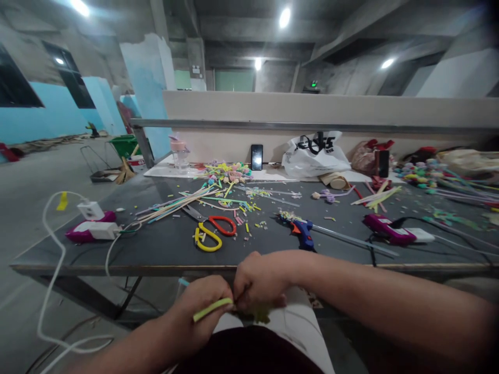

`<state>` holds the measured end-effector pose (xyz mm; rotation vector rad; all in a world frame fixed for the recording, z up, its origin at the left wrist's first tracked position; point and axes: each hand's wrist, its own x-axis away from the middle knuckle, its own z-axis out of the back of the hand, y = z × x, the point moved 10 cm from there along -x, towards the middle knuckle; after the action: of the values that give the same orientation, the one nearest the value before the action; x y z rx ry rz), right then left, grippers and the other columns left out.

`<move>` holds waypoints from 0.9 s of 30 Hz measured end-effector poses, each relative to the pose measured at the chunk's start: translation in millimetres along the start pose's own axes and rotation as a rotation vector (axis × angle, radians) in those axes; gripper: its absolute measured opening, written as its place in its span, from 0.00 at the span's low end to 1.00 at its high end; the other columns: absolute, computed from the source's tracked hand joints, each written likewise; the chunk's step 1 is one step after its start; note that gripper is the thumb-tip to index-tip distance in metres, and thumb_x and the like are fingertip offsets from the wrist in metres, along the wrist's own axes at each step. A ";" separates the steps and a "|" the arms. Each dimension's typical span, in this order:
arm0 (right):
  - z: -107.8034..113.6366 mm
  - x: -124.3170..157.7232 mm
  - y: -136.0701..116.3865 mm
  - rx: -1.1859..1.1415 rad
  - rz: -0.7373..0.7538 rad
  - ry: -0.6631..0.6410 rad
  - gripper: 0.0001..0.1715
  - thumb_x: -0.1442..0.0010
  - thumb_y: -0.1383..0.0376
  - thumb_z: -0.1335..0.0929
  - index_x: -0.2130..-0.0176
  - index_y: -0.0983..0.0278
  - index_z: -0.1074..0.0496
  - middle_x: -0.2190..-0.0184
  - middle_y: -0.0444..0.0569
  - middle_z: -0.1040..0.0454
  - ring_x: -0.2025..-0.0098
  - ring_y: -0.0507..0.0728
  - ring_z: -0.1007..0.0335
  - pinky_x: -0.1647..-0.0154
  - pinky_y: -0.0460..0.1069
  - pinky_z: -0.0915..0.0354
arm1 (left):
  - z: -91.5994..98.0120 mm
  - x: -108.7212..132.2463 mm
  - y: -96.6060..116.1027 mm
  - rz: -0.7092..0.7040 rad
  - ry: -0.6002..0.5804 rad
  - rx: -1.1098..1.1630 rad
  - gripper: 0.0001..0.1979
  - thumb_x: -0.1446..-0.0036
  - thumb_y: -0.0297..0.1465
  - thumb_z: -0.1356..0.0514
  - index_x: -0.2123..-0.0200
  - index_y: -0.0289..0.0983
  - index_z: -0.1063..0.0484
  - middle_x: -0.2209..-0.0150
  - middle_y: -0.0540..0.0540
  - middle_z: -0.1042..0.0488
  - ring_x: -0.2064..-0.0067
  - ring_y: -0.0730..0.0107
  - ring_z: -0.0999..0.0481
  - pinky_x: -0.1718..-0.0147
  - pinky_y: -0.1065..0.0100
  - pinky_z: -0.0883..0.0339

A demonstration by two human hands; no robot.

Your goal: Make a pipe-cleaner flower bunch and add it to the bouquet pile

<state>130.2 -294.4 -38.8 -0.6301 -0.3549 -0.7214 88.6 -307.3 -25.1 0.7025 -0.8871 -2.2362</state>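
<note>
- We are closing our left hand (208,298) around a yellow-green strip (212,310), nearer to us than the scissors (201,218).
- We are bending our right hand (263,280) in just beside it, fingers curling; whether it is gripping anything, we cannot tell.
- The strip is lying across the left hand, its long axis slanting up toward the right hand; the left is the nearer hand, holding it.
- Also nearer to us than the scissors, a pale blue tip (183,282) is poking out beyond the left hand, and a blurred green piece (262,314) is showing below the right.
- The scissors are lying flat, slim metal blades behind rounded yellow and red loops, on the smooth dark table (156,252).
- Left of and beyond the scissors, thin, straight pastel stems (177,204) are fanning out.
- Right of the scissors, a blue glue gun (306,236) is resting, a translucent, straight rod (354,240) stretching away from it.
- Beyond the scissors, a knobbly multicoloured pile (230,172) is sprawling.
</note>
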 end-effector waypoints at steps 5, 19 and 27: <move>-20.3 -8.5 -0.3 -0.166 0.097 -0.341 0.03 0.52 0.69 0.32 0.74 0.63 0.26 0.80 0.36 0.29 0.76 0.47 0.35 0.72 0.41 0.40 | -8.8 7.5 30.5 -0.336 -0.044 -0.066 0.09 0.48 0.27 0.51 0.67 0.38 0.31 0.70 0.41 0.28 0.65 0.65 0.31 0.64 0.69 0.39; -49.1 10.3 -21.4 -1.261 0.248 -0.404 0.08 0.45 0.73 0.37 0.68 0.71 0.28 0.78 0.43 0.28 0.74 0.46 0.32 0.66 0.41 0.37 | 5.3 5.2 32.8 -0.182 -0.107 0.108 0.08 0.47 0.24 0.47 0.70 0.37 0.29 0.71 0.43 0.27 0.66 0.68 0.29 0.65 0.71 0.37; -47.7 3.0 2.3 -1.255 0.135 -0.032 0.07 0.55 0.67 0.30 0.74 0.71 0.27 0.80 0.42 0.30 0.82 0.46 0.36 0.81 0.40 0.39 | -8.8 9.1 -16.0 0.247 0.019 0.492 0.09 0.50 0.33 0.42 0.78 0.35 0.32 0.73 0.46 0.30 0.71 0.70 0.32 0.71 0.71 0.41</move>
<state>138.1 -325.2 -74.5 -1.8277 0.1690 -0.7554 82.7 -308.1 -44.7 0.7782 -1.4534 -1.8027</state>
